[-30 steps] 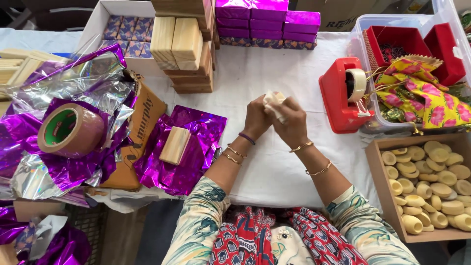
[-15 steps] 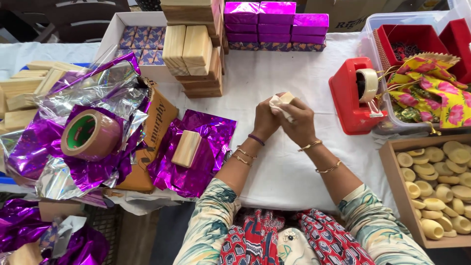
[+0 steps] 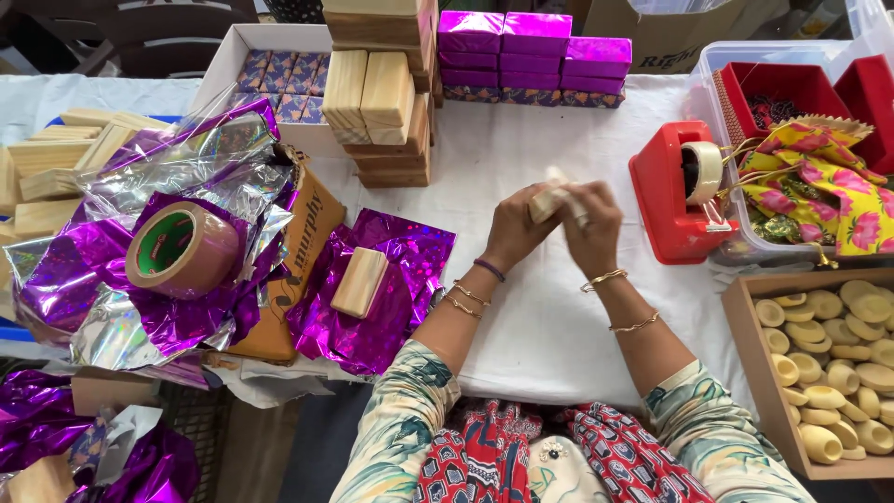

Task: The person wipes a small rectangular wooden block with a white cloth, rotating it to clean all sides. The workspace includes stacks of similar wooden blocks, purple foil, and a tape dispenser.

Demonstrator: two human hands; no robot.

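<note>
Left hand [image 3: 514, 226] and right hand [image 3: 589, 226] pinch a pale block [image 3: 549, 198], long axis tilted up-right.

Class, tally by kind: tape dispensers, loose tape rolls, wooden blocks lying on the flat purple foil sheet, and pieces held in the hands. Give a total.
Red tape dispenser: 1
Brown tape roll: 1
Wooden block on the purple foil sheet: 1
Pale piece held between left hand and right hand: 1
Total: 4
</note>
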